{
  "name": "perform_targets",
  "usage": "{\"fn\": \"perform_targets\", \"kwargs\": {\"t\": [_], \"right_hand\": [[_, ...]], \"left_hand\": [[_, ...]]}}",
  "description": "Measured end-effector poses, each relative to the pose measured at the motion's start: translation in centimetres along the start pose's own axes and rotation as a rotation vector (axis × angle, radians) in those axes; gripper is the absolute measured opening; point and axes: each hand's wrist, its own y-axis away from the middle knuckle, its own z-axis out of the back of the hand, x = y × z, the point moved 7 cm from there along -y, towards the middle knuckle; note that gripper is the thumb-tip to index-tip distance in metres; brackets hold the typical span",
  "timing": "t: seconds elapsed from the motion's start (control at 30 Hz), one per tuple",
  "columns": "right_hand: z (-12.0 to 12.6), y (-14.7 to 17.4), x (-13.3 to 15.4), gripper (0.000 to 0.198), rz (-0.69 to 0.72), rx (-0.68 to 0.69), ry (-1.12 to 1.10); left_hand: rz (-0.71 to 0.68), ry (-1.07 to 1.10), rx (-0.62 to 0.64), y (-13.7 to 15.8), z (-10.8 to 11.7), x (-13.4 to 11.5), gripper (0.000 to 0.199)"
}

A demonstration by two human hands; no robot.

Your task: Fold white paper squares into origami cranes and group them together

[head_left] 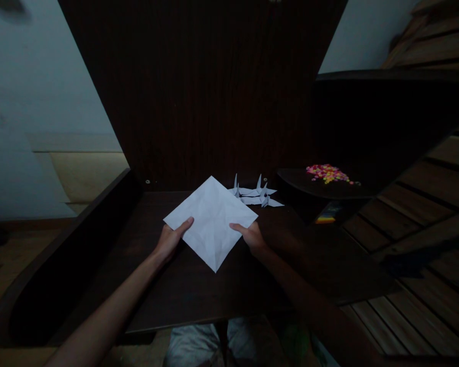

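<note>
A square sheet of white paper (213,209) is held up in front of me, turned so that one corner points toward me. Faint crease lines run across its surface. My left hand (171,238) grips its left edge, the thumb on top and the fingers hidden beneath. On the opposite side my right hand (252,235) pinches the paper the same way. Just behind the sheet's right corner stand several folded white paper cranes (265,198), partly covered by the sheet.
The dark wooden desk (153,300) has a raised side panel (72,244) on the left and a tall back board (199,92). A small shelf at right bears a pile of colourful small pieces (329,174). Under it is an object with a yellow-orange edge (325,220). Wooden slats (416,204) lie farther right.
</note>
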Motion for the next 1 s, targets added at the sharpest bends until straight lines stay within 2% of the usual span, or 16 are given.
{"fn": "perform_targets", "kwargs": {"t": [0.13, 0.3, 0.4, 0.53, 0.63, 0.77, 0.87, 1.0], "right_hand": [[0.4, 0.0, -0.2, 0.035, 0.014, -0.044, 0.084], [0.4, 0.0, -0.4, 0.027, 0.048, 0.000, 0.239], [0.2, 0.3, -0.3, 0.028, 0.075, 0.035, 0.262], [-0.3, 0.7, -0.1, 0.028, 0.081, 0.079, 0.262], [-0.5, 0.7, 0.0, 0.030, 0.066, 0.081, 0.169], [-0.6, 0.5, 0.3, 0.044, 0.057, 0.068, 0.002], [-0.7, 0.6, 0.2, 0.040, 0.047, 0.094, 0.038], [-0.8, 1.3, 0.5, 0.028, 0.081, 0.132, 0.216]], "left_hand": [[-0.066, -0.162, -0.006, 0.7, -0.2, -1.0, 0.050], [-0.083, -0.376, 0.054, 1.7, -1.3, -1.8, 0.054], [-0.063, -0.397, 0.013, 1.6, -1.0, -1.6, 0.048], [-0.077, -0.358, -0.025, 1.0, -0.3, -1.2, 0.051], [-0.062, -0.267, -0.066, 0.6, 0.2, -0.7, 0.054], [-0.014, -0.190, -0.116, 0.4, 0.5, -0.2, 0.057], [-0.024, -0.264, -0.088, 0.6, 0.3, -0.7, 0.056], [-0.071, -0.404, 0.008, 1.2, -0.6, -1.3, 0.049]]}}
